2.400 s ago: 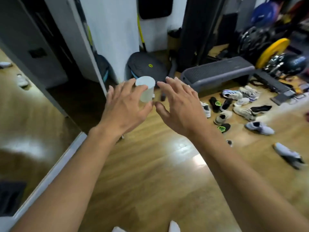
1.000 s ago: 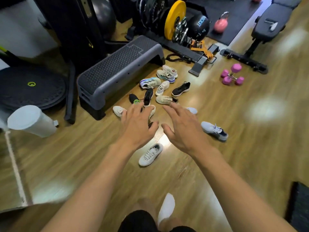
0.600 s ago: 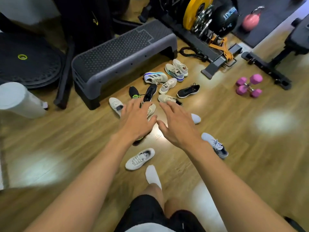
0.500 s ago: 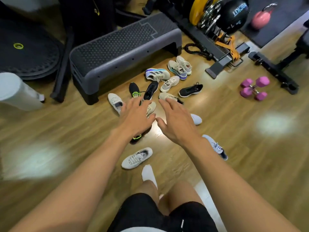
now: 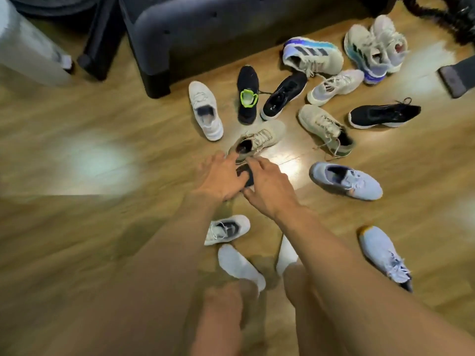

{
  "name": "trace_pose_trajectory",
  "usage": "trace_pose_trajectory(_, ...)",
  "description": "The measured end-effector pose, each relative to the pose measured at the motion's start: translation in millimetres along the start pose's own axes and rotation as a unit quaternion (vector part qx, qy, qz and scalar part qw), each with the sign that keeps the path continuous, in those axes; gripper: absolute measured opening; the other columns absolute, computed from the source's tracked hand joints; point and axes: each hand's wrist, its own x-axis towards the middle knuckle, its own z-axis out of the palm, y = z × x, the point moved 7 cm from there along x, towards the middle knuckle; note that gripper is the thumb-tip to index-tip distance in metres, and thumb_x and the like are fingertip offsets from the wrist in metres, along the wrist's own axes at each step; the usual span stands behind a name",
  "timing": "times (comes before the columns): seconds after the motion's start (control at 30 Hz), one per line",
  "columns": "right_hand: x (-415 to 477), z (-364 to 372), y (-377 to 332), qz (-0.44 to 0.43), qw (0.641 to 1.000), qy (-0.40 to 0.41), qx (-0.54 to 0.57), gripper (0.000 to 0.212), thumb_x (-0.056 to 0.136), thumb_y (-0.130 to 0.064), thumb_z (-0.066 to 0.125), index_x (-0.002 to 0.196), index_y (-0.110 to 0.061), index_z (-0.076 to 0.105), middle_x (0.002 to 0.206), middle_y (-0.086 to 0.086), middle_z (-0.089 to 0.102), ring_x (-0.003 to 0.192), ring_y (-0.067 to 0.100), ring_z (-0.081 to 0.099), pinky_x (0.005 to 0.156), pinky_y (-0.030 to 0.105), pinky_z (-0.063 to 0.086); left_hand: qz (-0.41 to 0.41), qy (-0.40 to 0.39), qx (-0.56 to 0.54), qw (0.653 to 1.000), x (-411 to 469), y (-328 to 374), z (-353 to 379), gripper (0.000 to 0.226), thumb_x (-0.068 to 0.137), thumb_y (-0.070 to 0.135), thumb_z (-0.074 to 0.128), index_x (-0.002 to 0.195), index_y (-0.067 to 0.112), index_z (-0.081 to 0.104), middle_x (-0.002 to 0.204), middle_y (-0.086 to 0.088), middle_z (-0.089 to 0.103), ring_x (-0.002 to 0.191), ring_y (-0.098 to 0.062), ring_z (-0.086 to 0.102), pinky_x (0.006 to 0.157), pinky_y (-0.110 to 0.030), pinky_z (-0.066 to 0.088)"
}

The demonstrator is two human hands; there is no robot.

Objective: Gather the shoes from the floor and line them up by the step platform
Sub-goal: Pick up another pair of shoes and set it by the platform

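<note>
Just out from the step platform (image 5: 231,27), both hands hang over a dark shoe (image 5: 244,173) — the pick-up is not yet made.
Left hand (image 5: 221,177) and right hand (image 5: 271,187) flank it with fingers loosely spread, neither closed round it; contact is hard to tell. Other shoes (image 5: 325,124) lie scattered before the platform, a beige shoe (image 5: 259,138) just nearer it. Best to grasp heel and toe firmly, lift clear of the beige laces — then set it square along the platform's front.

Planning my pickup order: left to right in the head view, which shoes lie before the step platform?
White shoe, black shoe with green collar, black shoe with white sole, pale cream shoe, far-right black shoe.
</note>
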Motion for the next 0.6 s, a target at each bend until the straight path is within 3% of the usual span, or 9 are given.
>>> trace_pose_trajectory(0.1, 57, 88, 32, -0.022, 0.999, -0.047, -0.016, 0.065, 0.082, -0.033, 0.064, 0.139, -0.019, 0.036, 0.141, 0.007, 0.040, 0.127, 0.028, 0.040, 0.092, 0.040, 0.043, -0.035, -0.025, 0.003, 0.999, 58, -24, 82, 0.053, 0.076, 0.047, 0.044, 0.126, 0.029, 0.051, 0.131, -0.006, 0.050, 0.123, -0.033, 0.045, 0.100, -0.050, 0.037)
trace_pose_trajectory(0.2, 104, 170, 69, -0.016, 0.997, -0.075, -0.032, 0.071, 0.080, -0.035, 0.068, 0.139, -0.019, 0.034, 0.142, 0.007, 0.039, 0.131, 0.029, 0.036, 0.096, 0.042, 0.041, -0.058, -0.050, 0.024, 0.997, 110, -51, 155, 0.065, 0.069, 0.052, 0.038, 0.130, 0.030, 0.047, 0.135, -0.006, 0.047, 0.125, -0.033, 0.043, 0.103, -0.051, 0.034)
trace_pose_trajectory(0.33, 161, 257, 102, -0.001, 0.992, -0.118, -0.051, 0.081, 0.082, -0.025, 0.067, 0.147, -0.018, 0.020, 0.156, 0.009, 0.018, 0.144, 0.031, 0.013, 0.112, 0.052, 0.026, -0.045, -0.093, 0.109, 0.989, 168, -83, 241, 0.065, 0.078, 0.046, 0.052, 0.137, 0.025, 0.034, 0.141, -0.011, 0.040, 0.129, -0.036, 0.038, 0.107, -0.051, 0.032)
trace_pose_trajectory(0.43, 196, 297, 112, -0.008, 0.986, -0.144, -0.080, 0.087, 0.084, -0.020, 0.065, 0.150, -0.015, 0.010, 0.159, 0.004, 0.006, 0.147, 0.029, 0.002, 0.114, 0.056, 0.017, -0.029, -0.124, 0.077, 0.989, 200, -95, 279, 0.076, 0.079, 0.037, 0.062, 0.144, 0.018, 0.026, 0.142, -0.011, 0.038, 0.130, -0.033, 0.039, 0.108, -0.047, 0.035)
trace_pose_trajectory(0.5, 213, 306, 115, -0.032, 0.985, -0.114, -0.125, 0.088, 0.082, -0.025, 0.067, 0.150, -0.014, 0.011, 0.157, 0.005, 0.012, 0.145, 0.029, 0.008, 0.111, 0.054, 0.021, 0.008, -0.070, 0.076, 0.995, 217, -95, 281, 0.064, 0.079, 0.032, 0.062, 0.136, 0.015, 0.037, 0.132, -0.010, 0.048, 0.120, -0.028, 0.048, 0.103, -0.041, 0.041)
trace_pose_trajectory(0.6, 233, 296, 108, -0.106, 0.975, -0.015, -0.192, 0.080, 0.072, -0.045, 0.070, 0.136, -0.012, 0.035, 0.135, 0.008, 0.043, 0.125, 0.028, 0.037, 0.101, 0.042, 0.033, 0.061, -0.010, 0.050, 0.997, 231, -94, 264, 0.029, 0.073, 0.025, 0.061, 0.101, 0.018, 0.058, 0.103, -0.007, 0.065, 0.089, -0.024, 0.061, 0.077, -0.031, 0.050)
